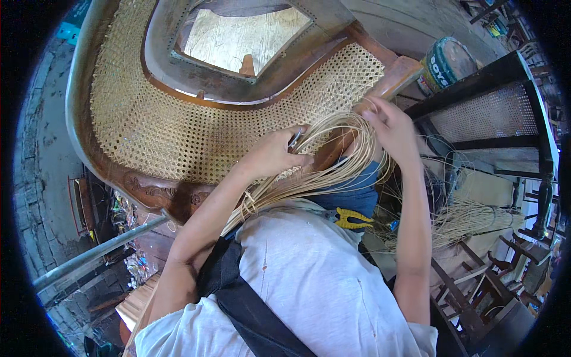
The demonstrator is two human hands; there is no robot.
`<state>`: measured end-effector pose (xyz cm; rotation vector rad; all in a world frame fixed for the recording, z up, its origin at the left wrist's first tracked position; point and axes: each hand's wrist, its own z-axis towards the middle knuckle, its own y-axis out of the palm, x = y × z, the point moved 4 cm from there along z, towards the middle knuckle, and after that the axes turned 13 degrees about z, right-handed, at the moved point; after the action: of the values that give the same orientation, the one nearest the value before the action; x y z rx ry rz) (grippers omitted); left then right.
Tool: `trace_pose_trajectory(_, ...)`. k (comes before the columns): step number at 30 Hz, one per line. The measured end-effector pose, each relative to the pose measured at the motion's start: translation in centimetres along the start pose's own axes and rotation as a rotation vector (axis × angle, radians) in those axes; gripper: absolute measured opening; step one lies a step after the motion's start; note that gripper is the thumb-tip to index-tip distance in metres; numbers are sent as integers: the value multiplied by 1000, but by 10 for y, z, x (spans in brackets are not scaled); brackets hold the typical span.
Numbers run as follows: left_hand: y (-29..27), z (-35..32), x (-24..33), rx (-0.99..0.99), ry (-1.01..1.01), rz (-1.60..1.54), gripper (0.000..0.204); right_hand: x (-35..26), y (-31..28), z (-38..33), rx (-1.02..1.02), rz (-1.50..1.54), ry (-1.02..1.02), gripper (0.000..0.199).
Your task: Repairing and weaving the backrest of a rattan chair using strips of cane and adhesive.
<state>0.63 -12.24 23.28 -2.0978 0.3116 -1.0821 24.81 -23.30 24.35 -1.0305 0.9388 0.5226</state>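
A looped bundle of pale cane strands (357,169) lies across my lap, with a tie around its left part. My left hand (276,153) is closed around a small dark and silver tool (295,137), whose kind I cannot make out; it rests beside the bundle. At the bundle's top right, my right hand (392,128) pinches a thin strand, slightly blurred. Beyond both hands sits a curved wooden furniture frame (137,178) with a panel of woven cane mesh (196,140). The mesh reaches the frame's right end, close to my right hand.
A yellow tool handle (354,218) sticks out at my waist. More loose cane (476,220) spreads at the right, below a dark chair frame (499,143) with a woven panel. A green paint can (449,65) stands at the upper right. A metal pipe (101,253) crosses the left.
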Motion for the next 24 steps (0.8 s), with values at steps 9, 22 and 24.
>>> trace_pose_trajectory(9, 9, 1, -15, 125, 82, -121, 50, -1, -11, 22, -292, 528, 452, 31)
trace_pose_trajectory(22, -6, -7, -9, -129, 65, -190, 61, -2, -154, 74, 347, 1074, 292, 23)
trace_pose_trajectory(24, -43, -5, 8, 53, 150, -168, 70, -26, -257, 106, 653, 1074, 42, 29)
